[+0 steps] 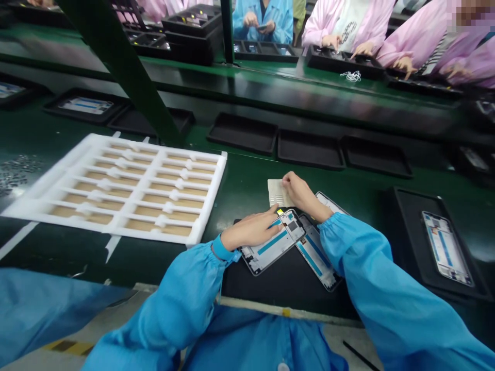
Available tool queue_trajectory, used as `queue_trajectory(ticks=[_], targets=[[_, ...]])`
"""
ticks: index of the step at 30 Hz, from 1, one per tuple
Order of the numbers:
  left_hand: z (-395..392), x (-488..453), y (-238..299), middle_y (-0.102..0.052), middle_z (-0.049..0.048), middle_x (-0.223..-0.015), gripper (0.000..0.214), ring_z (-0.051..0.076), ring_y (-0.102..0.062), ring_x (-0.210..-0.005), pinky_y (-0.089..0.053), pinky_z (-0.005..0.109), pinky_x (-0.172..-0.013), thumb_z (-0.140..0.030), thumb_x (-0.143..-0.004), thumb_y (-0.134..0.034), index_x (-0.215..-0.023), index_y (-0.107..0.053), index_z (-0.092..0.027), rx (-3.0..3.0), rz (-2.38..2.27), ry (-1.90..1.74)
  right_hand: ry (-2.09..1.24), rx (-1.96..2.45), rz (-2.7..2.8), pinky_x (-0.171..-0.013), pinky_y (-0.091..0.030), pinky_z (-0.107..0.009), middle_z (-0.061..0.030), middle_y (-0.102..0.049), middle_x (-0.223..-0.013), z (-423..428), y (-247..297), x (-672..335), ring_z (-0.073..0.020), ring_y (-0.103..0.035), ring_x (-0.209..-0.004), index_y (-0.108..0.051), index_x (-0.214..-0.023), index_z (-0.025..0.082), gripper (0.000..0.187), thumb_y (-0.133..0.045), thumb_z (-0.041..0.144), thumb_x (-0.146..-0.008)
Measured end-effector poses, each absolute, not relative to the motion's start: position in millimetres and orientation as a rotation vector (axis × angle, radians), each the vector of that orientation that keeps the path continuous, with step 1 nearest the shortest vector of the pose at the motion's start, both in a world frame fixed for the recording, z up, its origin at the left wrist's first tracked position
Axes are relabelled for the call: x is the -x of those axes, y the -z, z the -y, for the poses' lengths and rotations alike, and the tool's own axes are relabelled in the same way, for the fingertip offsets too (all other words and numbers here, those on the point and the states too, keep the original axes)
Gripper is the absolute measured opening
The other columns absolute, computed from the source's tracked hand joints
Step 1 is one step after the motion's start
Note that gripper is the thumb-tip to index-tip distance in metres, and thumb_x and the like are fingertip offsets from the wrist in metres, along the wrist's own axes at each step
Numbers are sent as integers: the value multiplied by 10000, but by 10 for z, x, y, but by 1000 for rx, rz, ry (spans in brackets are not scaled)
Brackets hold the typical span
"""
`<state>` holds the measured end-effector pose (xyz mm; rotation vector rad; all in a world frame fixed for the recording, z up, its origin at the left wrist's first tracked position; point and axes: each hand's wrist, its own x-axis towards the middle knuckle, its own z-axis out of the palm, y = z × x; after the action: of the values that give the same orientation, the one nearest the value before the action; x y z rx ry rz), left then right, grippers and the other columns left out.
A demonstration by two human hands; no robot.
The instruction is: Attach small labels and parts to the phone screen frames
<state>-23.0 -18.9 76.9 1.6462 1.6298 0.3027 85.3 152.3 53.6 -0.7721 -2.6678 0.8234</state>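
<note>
Head view, left hand grasping phone frame, right hand pinching beige sheet, markings illegible

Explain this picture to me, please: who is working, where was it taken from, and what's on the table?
No machine here: a person's two bare hands do the work. The single picture comes from a camera on that person's head, looking forward and down. The right hand pinches a pale sheet. The left hand lies over a phone frame with blue strips; how firm its grip is, I cannot tell. A second phone frame shows partly hidden behind it. On the green table, a white slotted tray lies to the left; at right, a black tray bears one more phone frame. The pink sleeves beyond are co-workers'.
</note>
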Motion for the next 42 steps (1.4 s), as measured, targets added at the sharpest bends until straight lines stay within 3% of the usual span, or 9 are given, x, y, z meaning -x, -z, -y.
queue_trajectory(ticks=[7,11,13,17,20,25,29,36,42], targets=[[353,412,-943,-417,38,-1529,352,230,-527,-1286,-428,278,-1018,-434,-1013,-395,-1247,-558,-227,-1738,-1506,-526,-1157,793,2167,-625,-533,-262,-10,-612,-784,-1340,-949,-1026,-125,-614,-662,-458,-921,208,71,-464,275,-944],[604,383,-1278,-727,22,-979,278,227,-697,-843,-448,275,-650,-411,-1015,-417,-1164,-601,-264,-1845,-1832,-248,-1347,698,1990,-634,-538,-253,-5,-631,-804,-938,-1373,-1382,-122,-623,-676,-544,-935,201,59,-586,230,-906],[715,290,-1406,-705,17,-756,225,251,-678,-658,-344,289,-520,-375,-1003,-456,-1110,-617,-260,-1904,-2049,-7,-1415,672,2089,-621,-524,-235,7,-622,-813,-736,-1489,-1526,-111,-618,-680,-539,-948,214,44,-576,218,-924],[825,62,-1442,-681,35,-630,144,283,-671,-581,-296,308,-499,-305,-954,-561,-886,-644,-209,-2045,-2200,207,-1617,584,2446,-594,-474,-221,45,-610,-798,-519,-1478,-1638,-97,-592,-660,-476,-997,250,77,-515,194,-962],[878,-21,-1294,-709,29,-668,126,272,-694,-631,-358,312,-526,-262,-935,-599,-842,-659,-201,-2100,-2206,45,-1652,578,2563,-590,-437,-223,67,-616,-769,-514,-1391,-1603,-92,-572,-633,-433,-979,257,101,-511,193,-965],[1044,-7,-977,-759,32,-1008,307,222,-725,-779,-500,311,-656,-296,-898,-673,-1189,-629,-208,-2031,-2263,-749,-1630,548,2668,-544,-371,-224,96,-596,-699,-546,-1378,-1520,-90,-529,-584,-411,-945,258,139,-535,195,-949],[1130,-24,-897,-743,13,-1103,213,170,-722,-946,-536,269,-819,-241,-914,-655,-1124,-667,-206,-1922,-2066,-1189,-1548,492,2740,-553,-354,-231,93,-595,-712,-502,-1425,-1482,-99,-524,-621,-418,-919,256,147,-542,183,-945],[1142,-71,-850,-757,10,-1038,132,144,-725,-913,-537,262,-807,-133,-901,-657,-1017,-695,-182,-1935,-2069,-1295,-1346,530,2640,-602,-415,-254,36,-649,-859,-382,-1369,-1603,-120,-571,-690,-485,-929,247,94,-573,233,-958],[1135,-103,-840,-760,18,-1010,113,149,-728,-879,-537,273,-782,-127,-904,-648,-1004,-685,-165,-1997,-2131,-1270,-912,328,2564,-824,-472,-341,-50,-660,-1020,-356,-1116,-1775,-188,-590,-948,-554,-954,203,90,-594,126,-931]])
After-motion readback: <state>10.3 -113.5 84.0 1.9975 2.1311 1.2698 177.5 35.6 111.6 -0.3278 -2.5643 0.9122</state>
